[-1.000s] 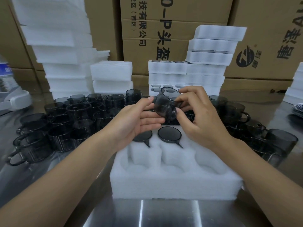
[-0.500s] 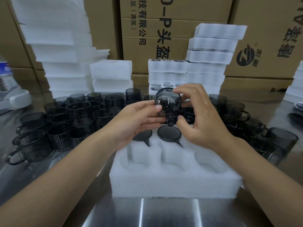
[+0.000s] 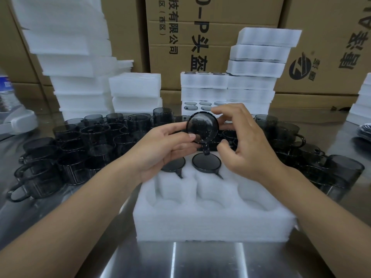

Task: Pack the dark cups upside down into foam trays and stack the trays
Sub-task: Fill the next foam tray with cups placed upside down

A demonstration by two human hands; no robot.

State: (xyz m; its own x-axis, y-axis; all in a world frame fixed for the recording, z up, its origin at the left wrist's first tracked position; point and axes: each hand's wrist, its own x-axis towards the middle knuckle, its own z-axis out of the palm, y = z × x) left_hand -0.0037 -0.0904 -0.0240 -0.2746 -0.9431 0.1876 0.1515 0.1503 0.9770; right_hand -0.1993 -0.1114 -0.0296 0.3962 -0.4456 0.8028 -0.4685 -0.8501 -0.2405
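A dark see-through cup [image 3: 202,127] is held above the back of the white foam tray [image 3: 212,217], base toward me and handle pointing down. My left hand [image 3: 160,149] pinches its left rim with thumb and fingers. My right hand [image 3: 241,143] has its fingertips on the cup's right side, thumb curled below. Two cups [image 3: 206,163] sit upside down in the tray's back row, one partly hidden by my left hand. The tray's other pockets hold nothing.
Loose dark cups crowd the steel table on the left [image 3: 80,145] and on the right [image 3: 321,163]. Stacks of foam trays [image 3: 251,77] stand at the back before cardboard boxes [image 3: 200,27]. A tall foam stack [image 3: 66,57] rises at back left.
The cup has been turned in my hands from lying sideways to facing base toward me, and lifted slightly. My right hand's fingers have loosened and spread along its right side.
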